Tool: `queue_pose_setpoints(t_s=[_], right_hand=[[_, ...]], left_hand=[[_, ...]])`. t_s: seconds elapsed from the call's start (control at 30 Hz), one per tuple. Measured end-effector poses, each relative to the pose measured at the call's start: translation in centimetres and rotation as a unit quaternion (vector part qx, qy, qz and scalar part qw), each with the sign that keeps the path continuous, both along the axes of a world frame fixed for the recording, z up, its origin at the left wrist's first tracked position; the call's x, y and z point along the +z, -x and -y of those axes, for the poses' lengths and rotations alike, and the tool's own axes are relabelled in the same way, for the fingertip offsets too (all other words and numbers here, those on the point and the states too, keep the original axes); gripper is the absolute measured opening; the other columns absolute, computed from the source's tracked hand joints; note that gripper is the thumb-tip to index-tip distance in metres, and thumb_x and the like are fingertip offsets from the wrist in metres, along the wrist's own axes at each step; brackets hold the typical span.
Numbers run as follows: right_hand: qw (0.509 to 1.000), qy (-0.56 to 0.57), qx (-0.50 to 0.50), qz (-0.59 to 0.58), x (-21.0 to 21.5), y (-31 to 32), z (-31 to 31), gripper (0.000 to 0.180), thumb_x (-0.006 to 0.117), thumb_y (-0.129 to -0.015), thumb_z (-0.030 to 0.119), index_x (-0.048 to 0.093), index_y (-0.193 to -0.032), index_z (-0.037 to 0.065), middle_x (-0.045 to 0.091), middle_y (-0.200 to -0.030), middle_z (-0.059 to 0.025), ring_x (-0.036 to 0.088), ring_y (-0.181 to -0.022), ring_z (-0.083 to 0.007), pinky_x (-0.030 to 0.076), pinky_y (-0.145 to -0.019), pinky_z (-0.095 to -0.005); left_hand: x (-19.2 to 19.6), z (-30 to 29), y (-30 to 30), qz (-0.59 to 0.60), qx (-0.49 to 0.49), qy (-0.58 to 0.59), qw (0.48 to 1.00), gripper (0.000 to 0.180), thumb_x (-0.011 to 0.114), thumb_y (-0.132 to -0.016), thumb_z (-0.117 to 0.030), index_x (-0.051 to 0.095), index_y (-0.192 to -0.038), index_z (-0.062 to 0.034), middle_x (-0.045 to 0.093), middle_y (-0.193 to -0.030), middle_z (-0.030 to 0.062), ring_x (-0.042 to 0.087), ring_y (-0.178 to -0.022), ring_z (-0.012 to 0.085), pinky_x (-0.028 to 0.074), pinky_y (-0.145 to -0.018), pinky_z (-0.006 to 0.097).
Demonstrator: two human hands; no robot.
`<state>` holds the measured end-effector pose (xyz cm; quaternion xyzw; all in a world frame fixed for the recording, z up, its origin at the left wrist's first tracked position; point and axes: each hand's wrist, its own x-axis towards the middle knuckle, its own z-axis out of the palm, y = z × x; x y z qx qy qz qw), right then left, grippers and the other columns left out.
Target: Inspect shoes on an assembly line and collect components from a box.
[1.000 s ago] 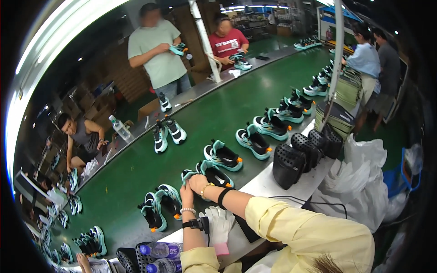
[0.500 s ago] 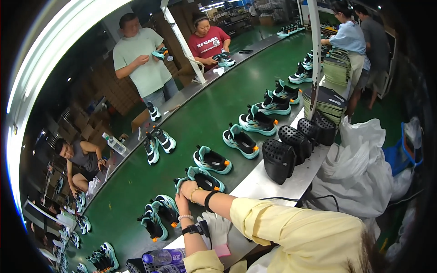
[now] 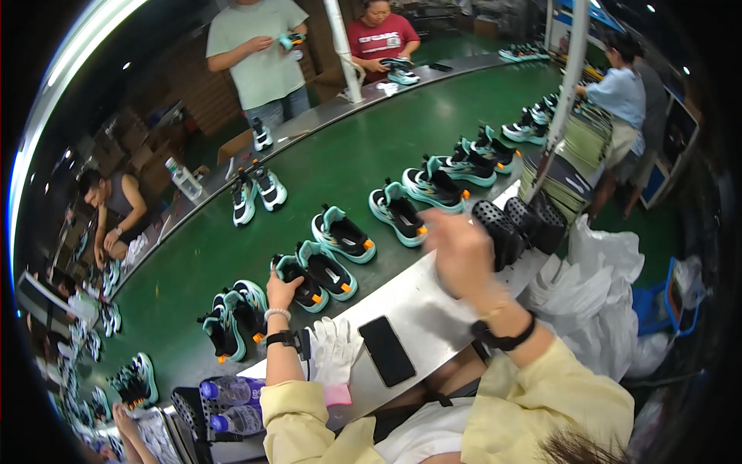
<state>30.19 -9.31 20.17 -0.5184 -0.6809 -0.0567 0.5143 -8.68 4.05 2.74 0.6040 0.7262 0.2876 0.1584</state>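
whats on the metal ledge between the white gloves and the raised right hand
A black phone lies flat on the metal ledge, between the white gloves and the right hand, in the head view.

A phone (image 3: 386, 350) lies flat on the steel bench (image 3: 433, 309) at six o'clock, with white gloves (image 3: 334, 349) just to its nine o'clock. Two water bottles (image 3: 232, 402) lie at seven. Black perforated lasts (image 3: 514, 224) stand at three o'clock, beside crumpled white bags (image 3: 595, 286). Up the green belt (image 3: 348, 162) toward one o'clock runs a row of teal shoes (image 3: 433, 185). At twelve stand a person in green (image 3: 259, 46) and another in red (image 3: 382, 39); a third sits at nine (image 3: 116, 209).
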Motion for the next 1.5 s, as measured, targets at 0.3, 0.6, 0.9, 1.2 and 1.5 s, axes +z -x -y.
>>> queue_pose_setpoints(t_s=[0.3, 0.6, 0.9, 1.2, 1.5], right_hand=[[0.98, 0.173, -0.1, 0.012, -5.9, -11.2, 2.2, 0.037, 0.054, -0.093, 0.024, 0.054, -0.121, -0.001, 0.06, -0.113, -0.0215, 0.058, -0.105, -0.037, 0.044, -0.091, -0.0412], [0.956, 0.238, -0.166, 0.032, -7.0, -12.2, 3.0, 0.046, 0.065, -0.084, 0.014, 0.047, -0.125, 0.0, 0.058, -0.118, -0.0239, 0.056, -0.108, -0.0411, 0.044, -0.09, -0.0432], [0.973, 0.144, -0.146, -0.105, -3.4, -12.0, 4.4, 0.049, 0.067, -0.085, 0.016, 0.047, -0.126, 0.001, 0.066, -0.103, -0.0187, 0.065, -0.092, -0.0302, 0.049, -0.082, -0.0375], [0.909, 0.327, 0.217, 0.139, -4.8, 13.1, -5.4, 0.046, 0.072, -0.081, 0.031, 0.057, -0.099, -0.008, 0.064, -0.081, -0.025, 0.063, -0.079, -0.0417, 0.049, -0.068, -0.0424], [0.894, 0.205, 0.126, 0.379, -12.5, 24.2, -13.2, 0.019, 0.072, -0.076, 0.027, 0.071, -0.076, 0.008, 0.069, -0.077, -0.0119, 0.069, -0.076, -0.0265, 0.055, -0.065, -0.0371]], left_hand=[[0.4, 0.4, 0.4, -0.03, 0.051, 0.036, 0.998, 0.075, 0.081, -0.065, -0.019, 0.049, -0.131, -0.0024, 0.062, -0.112, 0.0235, 0.061, -0.103, 0.0389, 0.05, -0.09, 0.044], [-1.5, 0.6, 0.4, -0.114, 0.129, 0.02, 0.985, 0.052, 0.064, -0.075, 0.001, 0.057, -0.126, -0.0067, 0.066, -0.1, 0.0239, 0.065, -0.094, 0.0376, 0.053, -0.083, 0.044], [4.8, 6.5, -5.3, -0.025, 0.063, -0.266, 0.962, 0.055, 0.07, -0.075, -0.013, 0.049, -0.125, -0.0053, 0.055, -0.113, 0.0189, 0.047, -0.114, 0.0381, 0.034, -0.106, 0.044], [0.7, 10.9, -7.1, -0.204, -0.043, -0.054, 0.977, 0.044, 0.065, -0.081, -0.041, 0.065, -0.116, -0.0152, 0.065, -0.11, 0.0082, 0.041, -0.129, 0.0303, 0.018, -0.108, 0.064], [1.1, 10.4, -5.8, -0.165, -0.04, -0.044, 0.984, 0.03, 0.062, -0.085, -0.036, 0.07, -0.108, -0.019, 0.069, -0.105, 0.0064, 0.039, -0.13, 0.0283, 0.014, -0.108, 0.064]])
